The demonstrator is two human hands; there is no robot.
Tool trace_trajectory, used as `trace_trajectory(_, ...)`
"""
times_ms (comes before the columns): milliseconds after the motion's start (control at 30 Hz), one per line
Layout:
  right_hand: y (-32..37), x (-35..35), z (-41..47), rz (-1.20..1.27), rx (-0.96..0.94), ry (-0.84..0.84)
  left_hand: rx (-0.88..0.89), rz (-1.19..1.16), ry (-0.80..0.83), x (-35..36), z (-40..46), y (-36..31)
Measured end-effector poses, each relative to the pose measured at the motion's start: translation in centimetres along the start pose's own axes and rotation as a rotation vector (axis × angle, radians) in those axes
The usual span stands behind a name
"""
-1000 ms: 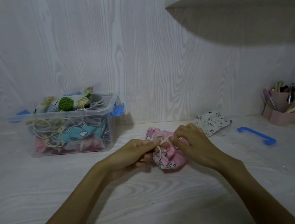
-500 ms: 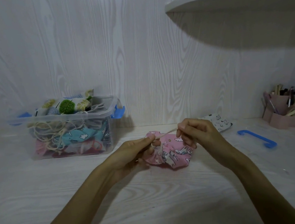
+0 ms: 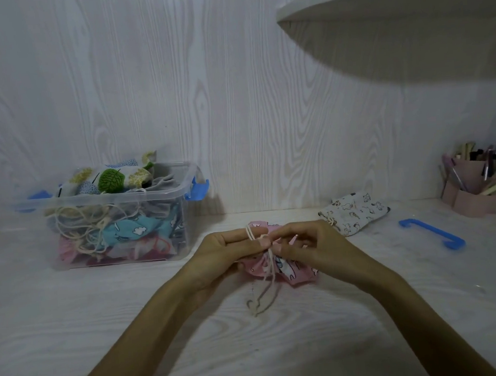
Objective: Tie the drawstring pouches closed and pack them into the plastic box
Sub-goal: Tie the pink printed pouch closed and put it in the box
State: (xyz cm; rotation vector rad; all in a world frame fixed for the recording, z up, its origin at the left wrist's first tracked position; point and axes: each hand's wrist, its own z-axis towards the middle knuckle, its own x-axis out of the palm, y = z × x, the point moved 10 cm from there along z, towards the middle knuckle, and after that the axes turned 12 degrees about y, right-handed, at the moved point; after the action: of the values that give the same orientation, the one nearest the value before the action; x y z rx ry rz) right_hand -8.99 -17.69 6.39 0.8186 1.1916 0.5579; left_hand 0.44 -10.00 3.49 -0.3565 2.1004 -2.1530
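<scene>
On the pale wood-grain desk [image 3: 103, 335], our left hand [image 3: 231, 247] and right hand [image 3: 309, 247] now pinch the pink printed fabric pouch's [image 3: 281, 270] cream drawstring [image 3: 270, 264] together instead of pulling apart: knotting begins.

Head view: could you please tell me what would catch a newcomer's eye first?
At centre, both hands, left hand and right hand, work the cream drawstring of a pink pouch. To the left stands the plastic box, stuffed with pouches; a white printed pouch lies behind, right.

The pale tabletop [image 3: 132, 318] is carrying a plastic box [image 3: 118, 229] left of the fingers [image 3: 263, 242], a pink pouch [image 3: 281, 270] beneath them, and a white pouch [image 3: 354, 213], a blue clip [image 3: 432, 233] and what looks like a pen holder [image 3: 475, 195] to their right.
</scene>
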Motion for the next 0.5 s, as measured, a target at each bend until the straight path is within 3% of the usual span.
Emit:
trace_trajectory(233, -0.8, -0.2, 0.2, 0.020, 0.049, -0.099, 0.033, 0.222, -0.029, -0.6, -0.2, -0.8)
trace_trajectory(500, -1.4, 0.0, 0.3, 0.093, 0.118, -0.044, 0.030, 0.465, -0.083, -1.8, -0.2, -1.7)
